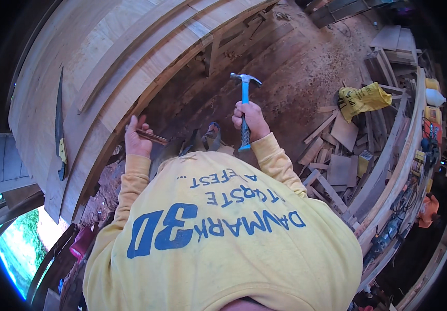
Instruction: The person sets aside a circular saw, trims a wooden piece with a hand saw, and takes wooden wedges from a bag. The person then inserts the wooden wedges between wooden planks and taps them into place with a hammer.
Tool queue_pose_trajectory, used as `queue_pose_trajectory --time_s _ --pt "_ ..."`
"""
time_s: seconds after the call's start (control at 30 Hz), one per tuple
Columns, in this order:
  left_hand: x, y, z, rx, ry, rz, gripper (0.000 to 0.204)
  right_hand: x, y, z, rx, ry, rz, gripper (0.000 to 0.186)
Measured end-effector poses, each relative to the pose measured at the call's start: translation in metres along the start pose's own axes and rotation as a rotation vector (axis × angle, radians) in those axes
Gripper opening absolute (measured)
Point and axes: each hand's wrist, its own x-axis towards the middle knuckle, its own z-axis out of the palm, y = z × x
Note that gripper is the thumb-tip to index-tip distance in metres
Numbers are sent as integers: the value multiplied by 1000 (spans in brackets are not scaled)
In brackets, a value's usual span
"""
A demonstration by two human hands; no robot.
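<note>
while the left grip (138, 142) pinches a brown strip (153, 137) — the right grip (253, 120) encloses a silver-headed blue hammer (245, 95).

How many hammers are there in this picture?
1: the blue-handled claw hammer, gripped in the person's right hand. More might be hidden on the cluttered wooden bench at the right.

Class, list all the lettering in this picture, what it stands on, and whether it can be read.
Yellow shirt: large dark-blue lettering, upside down; legible, but not copied out here.
Yellow bag: dark print, too creased and small to read.
Blue hammer: any marking too small to read.
White container: any label too small to read.
</note>
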Motion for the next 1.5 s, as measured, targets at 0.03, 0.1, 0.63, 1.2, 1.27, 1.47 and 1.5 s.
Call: queue_pose_trajectory --time_s 0.03,0.1,0.63,1.2,1.27,1.47,1.5 --pt "0 4 1 -50 36 79 22 1 0 -5 10 8 -5 11" --pt "-2 12 -3 -67 38 136 17 10 1 -19 -108 27 -59 17" --pt "44 -120 244 487 -593 -303 28 29 -122 -68 19 138 -287 3" --pt "139 -344 633 451 -653 -374 26 132 -433 -279 -134 182 -364 5" --pt "151 -354 665 438 -652 -381 26 151 -473 -284 -114 139 -370 5" --pt "202 -393 777 432 -712 -430 26 211 -569 -301 -159 38 -364 12" --pt "206 -401 802 449 -734 -441 26 219 -583 -307 -164 45 -355 12"
